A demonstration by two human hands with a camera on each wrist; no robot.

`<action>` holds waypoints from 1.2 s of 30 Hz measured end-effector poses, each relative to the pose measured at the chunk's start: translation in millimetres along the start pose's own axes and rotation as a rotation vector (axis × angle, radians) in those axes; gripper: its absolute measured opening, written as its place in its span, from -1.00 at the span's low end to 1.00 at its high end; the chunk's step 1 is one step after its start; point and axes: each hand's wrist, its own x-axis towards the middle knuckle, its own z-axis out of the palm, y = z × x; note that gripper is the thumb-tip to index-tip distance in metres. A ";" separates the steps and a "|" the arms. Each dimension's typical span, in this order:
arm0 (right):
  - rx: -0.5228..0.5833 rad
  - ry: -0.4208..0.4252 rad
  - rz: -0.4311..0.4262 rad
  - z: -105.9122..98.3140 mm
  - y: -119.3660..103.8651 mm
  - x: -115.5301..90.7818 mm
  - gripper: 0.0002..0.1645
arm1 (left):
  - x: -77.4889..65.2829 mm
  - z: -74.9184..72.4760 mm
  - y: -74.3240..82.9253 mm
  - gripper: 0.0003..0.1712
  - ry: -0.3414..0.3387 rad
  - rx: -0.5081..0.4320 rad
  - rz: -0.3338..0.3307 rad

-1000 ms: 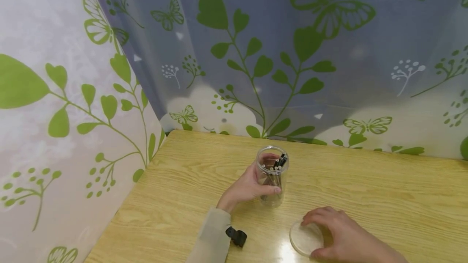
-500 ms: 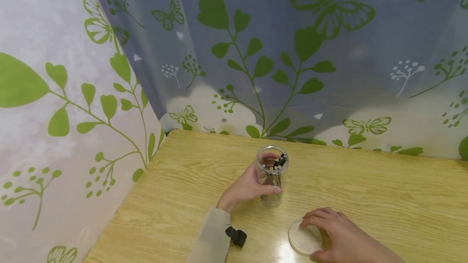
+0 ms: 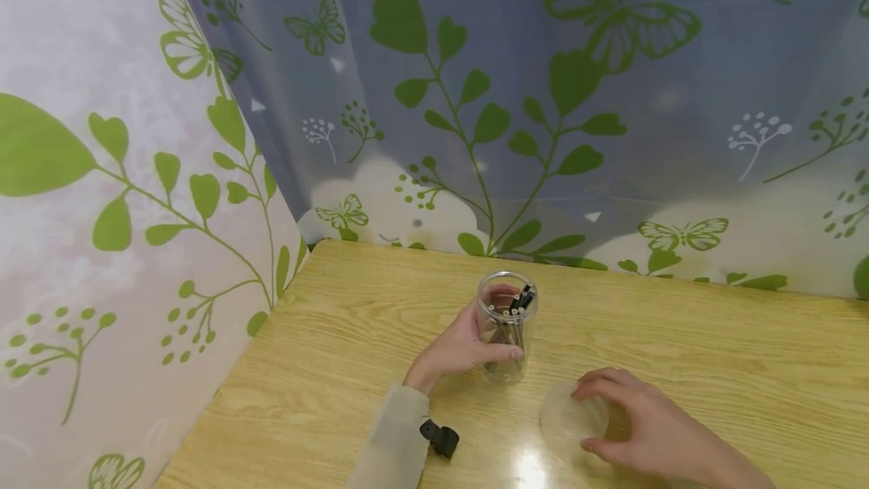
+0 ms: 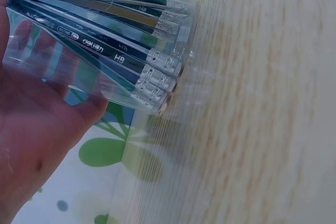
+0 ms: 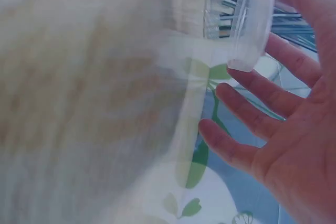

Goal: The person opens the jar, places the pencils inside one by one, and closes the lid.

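A clear plastic jar (image 3: 508, 377) stands upright on the wood-grain table, and my left hand (image 3: 451, 347) grips it from the left side, thumb across its front. Several dark pencils (image 3: 521, 300) lean inside it; the left wrist view shows "HB" printed on the pencils (image 4: 115, 56) and their metal ends at the jar's base. To the right and nearer, my right hand (image 3: 641, 413) pinches a round translucent lid (image 3: 570, 417) by its rim between thumb and fingers. In the right wrist view the lid (image 5: 254, 22) appears raised off the table, with other fingers spread below it.
A black strap mount (image 3: 440, 439) sits at the left sleeve's cuff. The wooden table (image 3: 353, 300) meets a patterned curtain (image 3: 434, 134) at the back and a pale patterned wall covering (image 3: 136, 172) on the left.
My right hand has moved slightly up and to the right in the head view, and the lid has come up with it, now blurred. The left hand and the jar have stayed put.
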 end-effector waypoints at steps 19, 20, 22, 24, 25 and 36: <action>0.027 0.298 -0.015 -28.5 -1.2 15.1 -0.26 | 0.6 -0.3 0.0 -0.05 -0.001 -0.009 0.001; 0.024 0.307 -0.021 -29.3 -1.6 16.0 -0.25 | 0.6 -0.2 -0.4 -0.05 0.000 -0.008 0.000; 0.025 0.325 -0.029 -30.7 -2.3 17.9 -0.25 | 0.5 -0.1 -1.1 -0.05 0.001 -0.003 -0.002; 0.017 0.338 -0.041 -32.4 -2.4 20.1 -0.25 | 0.2 0.0 -1.6 -0.06 0.001 0.000 -0.005; 0.013 0.344 -0.047 -33.4 -2.4 21.3 -0.25 | 0.1 0.0 -1.7 -0.06 0.001 0.002 -0.007; 0.027 0.389 -0.076 -46.9 -6.0 35.5 -0.25 | 0.0 0.4 -0.6 -0.05 0.010 0.001 -0.010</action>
